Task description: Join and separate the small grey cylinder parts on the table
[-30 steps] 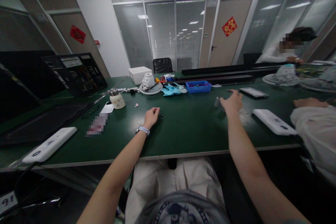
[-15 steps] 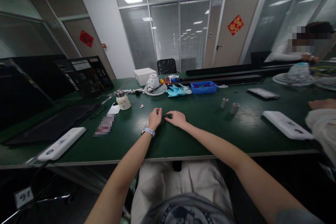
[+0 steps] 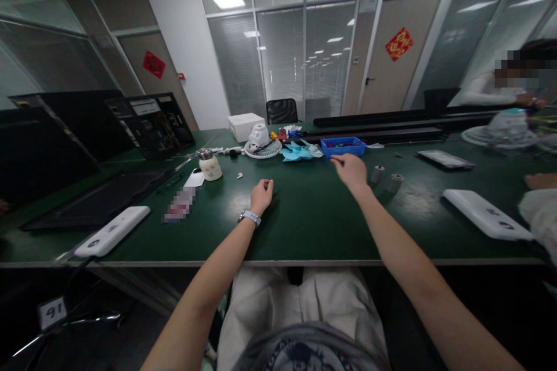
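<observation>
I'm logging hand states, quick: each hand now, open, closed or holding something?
Left hand: fingers curled closed; whether it holds anything cannot be told.
Right hand: thumb and fingers close together near the blue tray; any hold cannot be told.

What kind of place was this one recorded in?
Probably an office or workshop room: there's a long green table bearing a disassembled fan and a blue parts tray, with glass partitions fitted with blinds behind.

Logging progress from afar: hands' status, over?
Left hand curled, contents unclear. Right hand fingers pinched, contents unclear, near blue tray. Two cylinders upright on its right, no obstruction seen.
</observation>
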Available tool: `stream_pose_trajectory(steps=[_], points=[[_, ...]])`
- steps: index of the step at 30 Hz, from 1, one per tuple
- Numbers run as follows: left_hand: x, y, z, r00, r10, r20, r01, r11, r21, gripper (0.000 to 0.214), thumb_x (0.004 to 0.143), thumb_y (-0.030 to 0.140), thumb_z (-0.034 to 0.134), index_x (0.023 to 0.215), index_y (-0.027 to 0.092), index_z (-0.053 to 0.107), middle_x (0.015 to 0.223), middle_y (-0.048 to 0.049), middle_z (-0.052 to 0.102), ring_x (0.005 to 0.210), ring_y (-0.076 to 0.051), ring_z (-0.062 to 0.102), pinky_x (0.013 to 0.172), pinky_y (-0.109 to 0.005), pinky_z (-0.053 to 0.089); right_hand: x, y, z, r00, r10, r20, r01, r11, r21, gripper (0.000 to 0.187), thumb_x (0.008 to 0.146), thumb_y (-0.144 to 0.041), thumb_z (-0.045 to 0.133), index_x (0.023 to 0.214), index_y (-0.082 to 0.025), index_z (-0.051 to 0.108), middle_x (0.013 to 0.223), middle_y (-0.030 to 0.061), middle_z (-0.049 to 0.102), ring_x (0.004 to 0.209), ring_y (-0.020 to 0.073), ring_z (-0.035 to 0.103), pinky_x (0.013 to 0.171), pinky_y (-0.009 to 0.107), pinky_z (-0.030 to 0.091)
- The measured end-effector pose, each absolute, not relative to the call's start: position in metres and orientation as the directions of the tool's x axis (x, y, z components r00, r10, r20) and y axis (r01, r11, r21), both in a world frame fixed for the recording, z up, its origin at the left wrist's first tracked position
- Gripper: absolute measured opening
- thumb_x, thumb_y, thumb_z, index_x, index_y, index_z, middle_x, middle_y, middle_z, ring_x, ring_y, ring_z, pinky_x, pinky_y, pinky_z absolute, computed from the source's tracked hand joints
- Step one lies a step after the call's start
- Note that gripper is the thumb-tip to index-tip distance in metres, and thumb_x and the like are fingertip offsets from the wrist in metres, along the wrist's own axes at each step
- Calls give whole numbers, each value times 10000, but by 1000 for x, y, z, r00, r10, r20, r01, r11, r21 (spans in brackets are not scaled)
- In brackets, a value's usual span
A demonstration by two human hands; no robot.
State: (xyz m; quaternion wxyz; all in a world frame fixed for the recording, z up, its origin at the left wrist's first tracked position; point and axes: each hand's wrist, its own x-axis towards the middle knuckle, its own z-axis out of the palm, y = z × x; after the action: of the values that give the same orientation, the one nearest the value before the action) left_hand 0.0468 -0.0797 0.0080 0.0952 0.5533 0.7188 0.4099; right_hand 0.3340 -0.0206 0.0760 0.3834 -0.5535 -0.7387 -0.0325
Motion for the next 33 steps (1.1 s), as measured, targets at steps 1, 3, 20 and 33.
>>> stream_pose_trajectory(steps=[1,3,20,33], points=[[47,-80,8,-367,874,319,719,49,693,363,948,424,436,1064,153,647,949,-112,718,866,-212,665,752,-287,462,358,-14,81,19,785,620,867,296,-402,326,928,-309,511,1154,-189,712,1084,114,688,986,253,620,857,343,456],[48,-80,8,-363,875,319,723,49,689,365,947,426,435,1065,154,647,947,-111,717,859,-213,664,748,-288,463,403,-3,83,227,780,584,883,88,-462,340,919,-295,509,1175,-181,702,1064,136,695,963,267,634,845,362,464],[48,-79,9,-377,869,320,727,63,684,339,937,404,459,1071,161,654,955,-110,722,877,-213,666,763,-282,467,487,3,59,402,851,337,827,-180,-533,254,800,-225,646,1021,-202,769,982,116,725,813,223,667,745,298,492],[47,-79,9,-369,875,314,731,64,679,344,937,414,456,1064,163,654,947,-109,718,871,-217,665,759,-288,465,481,-5,64,441,859,259,797,-242,-554,292,789,-166,634,1045,-208,768,1093,141,697,857,225,637,730,298,446]])
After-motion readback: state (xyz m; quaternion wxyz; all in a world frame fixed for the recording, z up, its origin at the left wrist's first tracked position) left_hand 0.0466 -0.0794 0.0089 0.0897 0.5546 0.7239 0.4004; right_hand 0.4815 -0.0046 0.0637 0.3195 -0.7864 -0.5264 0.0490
